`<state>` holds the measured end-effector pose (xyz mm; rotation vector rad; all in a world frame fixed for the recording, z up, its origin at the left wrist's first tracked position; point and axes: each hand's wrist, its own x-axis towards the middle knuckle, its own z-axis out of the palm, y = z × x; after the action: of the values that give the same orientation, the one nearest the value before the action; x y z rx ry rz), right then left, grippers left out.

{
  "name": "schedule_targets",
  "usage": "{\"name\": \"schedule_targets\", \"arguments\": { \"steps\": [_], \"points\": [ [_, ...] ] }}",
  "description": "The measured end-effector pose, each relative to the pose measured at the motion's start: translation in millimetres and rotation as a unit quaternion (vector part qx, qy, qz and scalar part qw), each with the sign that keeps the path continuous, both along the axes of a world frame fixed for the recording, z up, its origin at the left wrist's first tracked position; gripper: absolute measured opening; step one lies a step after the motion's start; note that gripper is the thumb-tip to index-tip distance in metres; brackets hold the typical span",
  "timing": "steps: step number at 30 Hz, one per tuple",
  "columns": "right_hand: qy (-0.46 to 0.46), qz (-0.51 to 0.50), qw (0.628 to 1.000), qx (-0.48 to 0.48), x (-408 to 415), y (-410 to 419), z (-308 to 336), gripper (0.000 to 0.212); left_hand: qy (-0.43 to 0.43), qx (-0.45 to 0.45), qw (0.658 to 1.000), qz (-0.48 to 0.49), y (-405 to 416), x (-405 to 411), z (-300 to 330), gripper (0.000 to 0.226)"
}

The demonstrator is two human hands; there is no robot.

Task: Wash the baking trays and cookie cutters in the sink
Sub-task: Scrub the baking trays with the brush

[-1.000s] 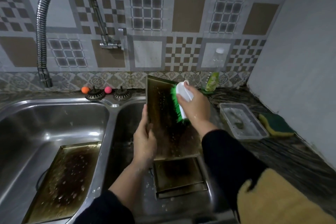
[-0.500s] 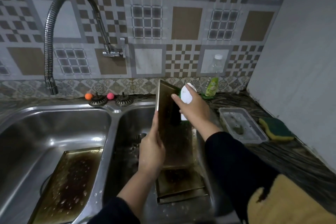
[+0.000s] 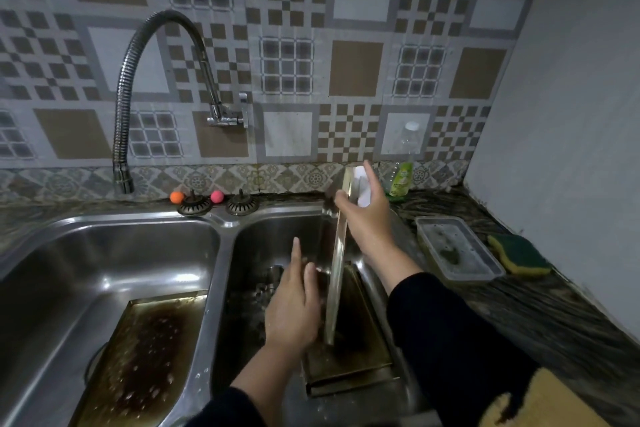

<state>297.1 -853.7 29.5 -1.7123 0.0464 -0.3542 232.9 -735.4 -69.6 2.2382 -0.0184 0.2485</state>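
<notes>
Nearest: a dirty tray (image 3: 349,347) lies flat in the right basin (image 3: 263,243). A second tray (image 3: 337,263) stands on edge above it, seen almost edge-on, its lower end by the flat tray.
Left hand (image 3: 294,308): grip on the upright tray's lower left side, thumb against its face, forefinger straight, pointing up.
Right hand (image 3: 367,218): at the tray's top right edge, grip closed round a white-backed brush (image 3: 362,184), forefinger extended; thumb hooked over the tray's rim.
Left basin (image 3: 104,253): a third tray (image 3: 145,354), brown residue and suds, leaning on the basin floor.
Bench (image 3: 554,305), right: clear tub (image 3: 457,250), sponge (image 3: 519,253) beside it.
Farther back: soap bottle (image 3: 403,166), two strainers (image 3: 218,204), faucet (image 3: 145,87) arching over the left basin.
</notes>
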Motion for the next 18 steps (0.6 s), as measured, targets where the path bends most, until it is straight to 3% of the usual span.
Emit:
{"name": "schedule_targets", "arguments": {
  "steps": [3,6,10,12,14,16,18],
  "points": [
    [-0.001,0.005,0.997,0.079,-3.6,-4.4,2.8,0.071,0.085,-0.078,0.993,-0.006,19.7,12.6,-7.3,0.066],
    [0.016,-0.002,0.989,0.144,-7.7,-6.6,-1.2,0.069,0.132,-0.221,0.966,-0.003,28.1,14.8,-9.9,0.075],
    [0.034,-0.018,0.99,0.137,-12.8,-11.4,-5.9,0.064,0.074,-0.314,0.947,-0.008,27.9,9.9,-8.8,0.081],
    [0.043,-0.04,0.994,0.087,-12.3,-18.7,-9.2,0.062,0.024,-0.311,0.95,0.003,32.9,11.0,-8.2,0.076],
    [0.06,-0.083,0.994,-0.027,-12.6,-28.1,-11.5,0.063,-0.013,-0.289,0.957,0.015,40.8,15.7,-7.1,0.073],
    [0.088,-0.135,0.966,-0.2,-12.3,-38.4,-14.3,0.067,-0.042,-0.263,0.964,0.022,46.8,20.9,-3.8,0.07],
    [0.107,-0.162,0.935,-0.295,-15.3,-43.3,-15.9,0.069,-0.068,-0.245,0.966,0.043,49.6,25.0,2.1,0.065]
  ]
}}
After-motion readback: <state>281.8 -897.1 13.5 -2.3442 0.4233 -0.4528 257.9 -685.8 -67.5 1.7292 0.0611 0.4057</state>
